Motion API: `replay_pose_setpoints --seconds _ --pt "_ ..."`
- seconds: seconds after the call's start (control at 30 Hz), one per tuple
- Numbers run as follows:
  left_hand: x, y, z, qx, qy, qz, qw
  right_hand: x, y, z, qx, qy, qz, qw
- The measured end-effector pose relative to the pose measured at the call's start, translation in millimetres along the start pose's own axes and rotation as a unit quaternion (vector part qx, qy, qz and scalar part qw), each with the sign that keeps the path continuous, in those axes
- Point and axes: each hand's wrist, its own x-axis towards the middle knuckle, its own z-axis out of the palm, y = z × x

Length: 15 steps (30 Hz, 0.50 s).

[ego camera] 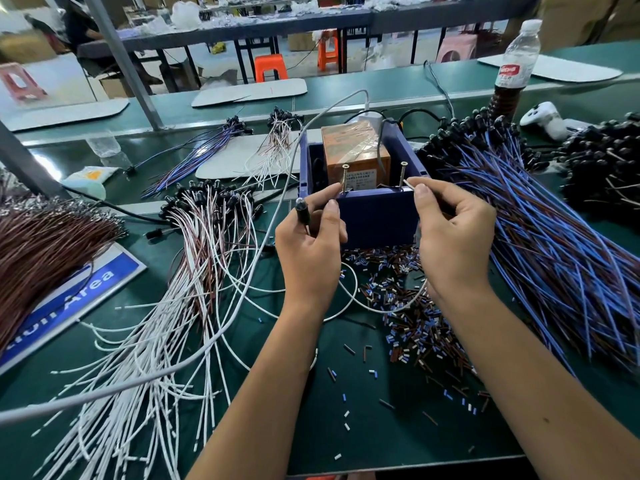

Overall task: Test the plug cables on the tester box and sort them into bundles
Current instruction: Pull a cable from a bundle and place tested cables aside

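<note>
**Wire ends held at the tester box's screws**

The left hand (pixel 310 244) pinches a black plug (pixel 302 212) and a wire end beside the left screw (pixel 344 178) of the blue tester box (pixel 377 216). The right hand (pixel 450 237) pinches the white wire end (pixel 408 183) near the right screw (pixel 402 174). The cable's white loop (pixel 349 299) hangs between the wrists. White-brown cables (pixel 194 258) lie left on the green worktop (pixel 398 427), blue cables (pixel 554 244) right, cut insulation bits (pixel 408 306) below the box.

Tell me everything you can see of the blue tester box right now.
The tester box is an open-topped, dark blue bin that looks like plastic, upright on the green table. An orange block wrapped in clear film sits inside. Two screws stand upright at its near rim. The left hand and the right hand rest at its front corners, the right holding a wire end by the right screw.
</note>
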Motion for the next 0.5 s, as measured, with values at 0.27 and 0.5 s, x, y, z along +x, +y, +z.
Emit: replay_pose_setpoints --seconds 0.27,0.5 --pt "-0.9 3.1 -1.1 0.004 0.009 0.001 1.0 0.4 -1.0 0.5 0.029 0.018 0.033 0.999" --pt "0.1 1.9 -2.3 0.003 0.007 -0.004 1.0 0.3 -1.1 1.1 0.027 0.018 0.04 0.999"
